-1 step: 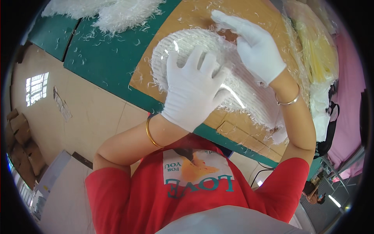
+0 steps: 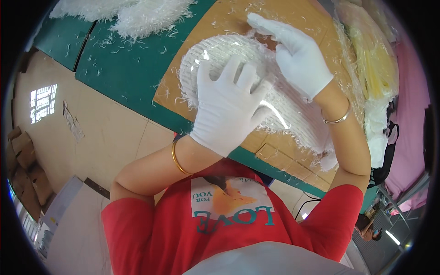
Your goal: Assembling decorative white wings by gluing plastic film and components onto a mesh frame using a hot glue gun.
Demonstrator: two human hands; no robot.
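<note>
A long, rounded piece of white ribbed fabric with a frayed, stringy edge [image 2: 190, 75] lies on brown cardboard [image 2: 176, 94]. A glossy transparent sheet [image 2: 279, 114] covers its top and throws back bright reflections. My left hand [image 2: 227, 103], in a white glove, presses down on the sheet with its fingers spread. Over the fabric's far right side, my gloved right hand [image 2: 302, 59] is turned on edge. Its fingers are stretched out together past the far rim and the thumb stands apart. I see nothing held in it. The underside of the right palm is hidden.
Beneath the cardboard is a green table [image 2: 123, 78] scattered with white threads. Shaggy white fabric [image 2: 142, 18] lies at the far left. On the right are a clear plastic bag with yellowish contents [image 2: 373, 59] and pink cloth [image 2: 410, 119]. Cardboard boxes [image 2: 27, 160] stand left on the floor.
My right hand has shifted very slightly to the left. The left hand stays spread on the sheet, and the fabric looks nearly unmoved.
</note>
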